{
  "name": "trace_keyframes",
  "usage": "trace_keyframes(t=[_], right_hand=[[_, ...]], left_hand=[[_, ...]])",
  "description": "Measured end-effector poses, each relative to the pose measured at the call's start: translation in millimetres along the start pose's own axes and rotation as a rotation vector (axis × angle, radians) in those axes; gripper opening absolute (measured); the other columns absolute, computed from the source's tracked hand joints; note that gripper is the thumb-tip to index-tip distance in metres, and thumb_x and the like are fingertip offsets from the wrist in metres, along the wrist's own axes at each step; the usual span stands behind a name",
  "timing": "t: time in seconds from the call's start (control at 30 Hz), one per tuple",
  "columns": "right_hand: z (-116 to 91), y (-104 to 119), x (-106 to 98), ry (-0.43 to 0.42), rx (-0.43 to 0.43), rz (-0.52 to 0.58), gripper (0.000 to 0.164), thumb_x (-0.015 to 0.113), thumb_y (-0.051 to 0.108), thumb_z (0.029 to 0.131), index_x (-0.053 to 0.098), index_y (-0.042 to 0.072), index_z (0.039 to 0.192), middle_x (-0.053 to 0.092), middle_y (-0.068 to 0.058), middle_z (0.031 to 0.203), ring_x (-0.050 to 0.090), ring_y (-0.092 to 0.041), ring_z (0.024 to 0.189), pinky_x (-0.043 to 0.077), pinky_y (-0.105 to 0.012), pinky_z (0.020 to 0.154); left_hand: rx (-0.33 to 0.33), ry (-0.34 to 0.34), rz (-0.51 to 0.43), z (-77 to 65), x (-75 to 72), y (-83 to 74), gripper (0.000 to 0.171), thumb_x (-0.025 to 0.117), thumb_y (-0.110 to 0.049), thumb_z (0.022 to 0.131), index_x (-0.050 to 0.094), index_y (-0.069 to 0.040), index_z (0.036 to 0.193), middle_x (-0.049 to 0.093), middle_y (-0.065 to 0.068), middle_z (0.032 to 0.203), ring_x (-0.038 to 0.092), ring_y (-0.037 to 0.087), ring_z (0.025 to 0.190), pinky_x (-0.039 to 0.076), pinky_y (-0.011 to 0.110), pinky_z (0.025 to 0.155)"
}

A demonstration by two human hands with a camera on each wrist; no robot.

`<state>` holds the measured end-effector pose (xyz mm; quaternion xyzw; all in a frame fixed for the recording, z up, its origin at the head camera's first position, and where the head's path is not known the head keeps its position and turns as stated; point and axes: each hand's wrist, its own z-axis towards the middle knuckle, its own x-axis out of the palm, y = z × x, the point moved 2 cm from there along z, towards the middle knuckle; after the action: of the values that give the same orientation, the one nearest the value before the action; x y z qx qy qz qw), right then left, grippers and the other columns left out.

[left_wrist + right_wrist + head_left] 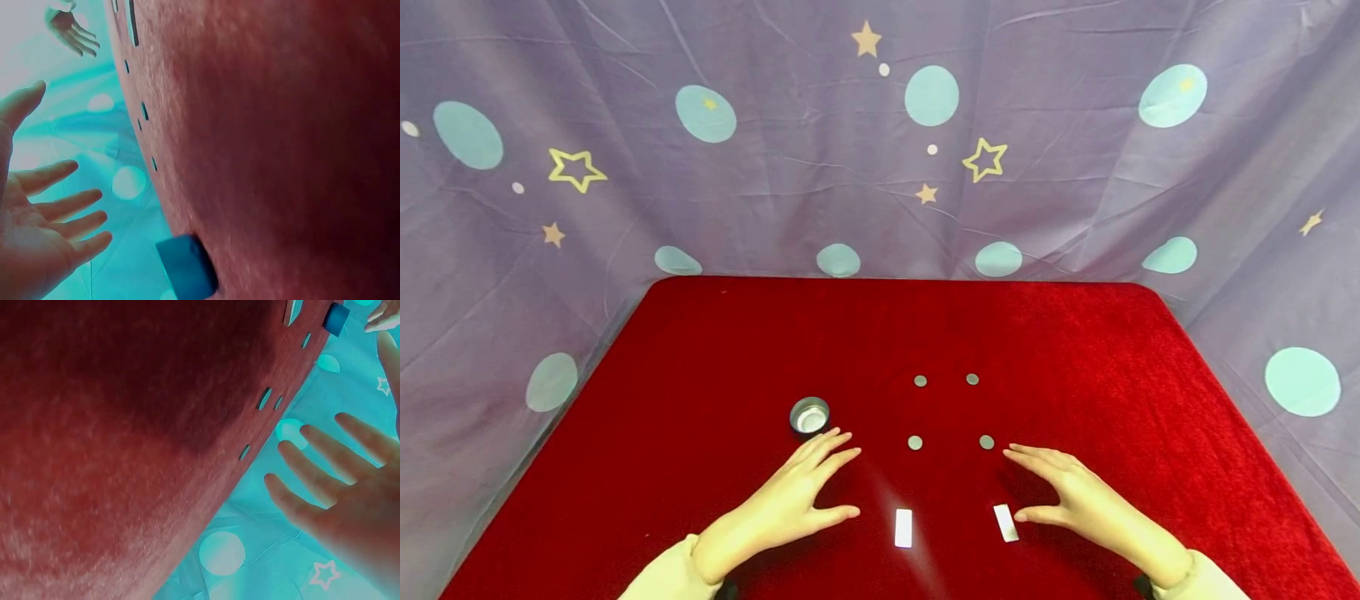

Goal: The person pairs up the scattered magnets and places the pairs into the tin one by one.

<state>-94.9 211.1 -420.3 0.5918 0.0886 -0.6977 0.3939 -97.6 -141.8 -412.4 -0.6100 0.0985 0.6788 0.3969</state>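
My left hand (793, 493) is held over the red cloth with fingers spread and nothing in it, its fingertips close to a small round metal dish (810, 416) with a dark outer wall. Over on the right, my right hand (1075, 496) has its fingers extended and is likewise bare. Its index fingertip is near a flat grey disc (987, 442); its thumb tip lies beside a shiny rectangular strip (1006, 523). A second pale strip (903, 528) lies between the hands. In the left wrist view, the dish (187, 267) stands on the cloth beyond the spread fingers (72, 206).
Several more grey discs lie apart on the cloth, one at front left (915, 442), one at back left (921, 381), one at back right (972, 379). The red-covered table (775, 333) meets a purple curtain (820, 192) printed with stars and dots.
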Motion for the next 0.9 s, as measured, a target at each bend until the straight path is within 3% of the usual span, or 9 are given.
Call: trace_keyframes(t=[0.27, 0.6, 0.9], right_hand=[[1, 3, 6, 0.061, -0.042, 0.095, 0.055, 0.067, 0.039, 0.073, 0.058, 0.002, 0.112, 0.060, -0.005, 0.110, 0.055, -0.022, 0.098, 0.046, -0.035, 0.077], [1, 4, 13, 0.138, -0.004, 0.223, 0.050, 0.068, 0.039, 0.073, 0.060, 0.005, 0.108, 0.060, -0.002, 0.105, 0.056, -0.018, 0.095, 0.048, -0.030, 0.077], [2, 5, 20, 0.202, 0.018, 0.338, 0.046, 0.070, 0.034, 0.072, 0.060, 0.002, 0.105, 0.060, -0.002, 0.098, 0.053, -0.009, 0.081, 0.047, -0.025, 0.068]], left_hand=[[-0.034, 0.123, -0.090, 6.8, 10.3, -11.3, 0.058, 0.055, -0.049, 0.081, 0.049, -0.009, 0.124, 0.046, 0.006, 0.126, 0.041, 0.024, 0.118, 0.037, 0.044, 0.093], [0.039, 0.156, -0.134, 14.7, 23.6, -24.5, 0.045, 0.063, -0.033, 0.080, 0.055, -0.009, 0.116, 0.053, -0.001, 0.110, 0.050, 0.015, 0.103, 0.042, 0.034, 0.087], [0.000, 0.241, -0.231, 20.7, 32.6, -29.6, 0.040, 0.064, -0.029, 0.080, 0.056, -0.007, 0.113, 0.053, -0.003, 0.106, 0.051, 0.011, 0.100, 0.044, 0.027, 0.084]])
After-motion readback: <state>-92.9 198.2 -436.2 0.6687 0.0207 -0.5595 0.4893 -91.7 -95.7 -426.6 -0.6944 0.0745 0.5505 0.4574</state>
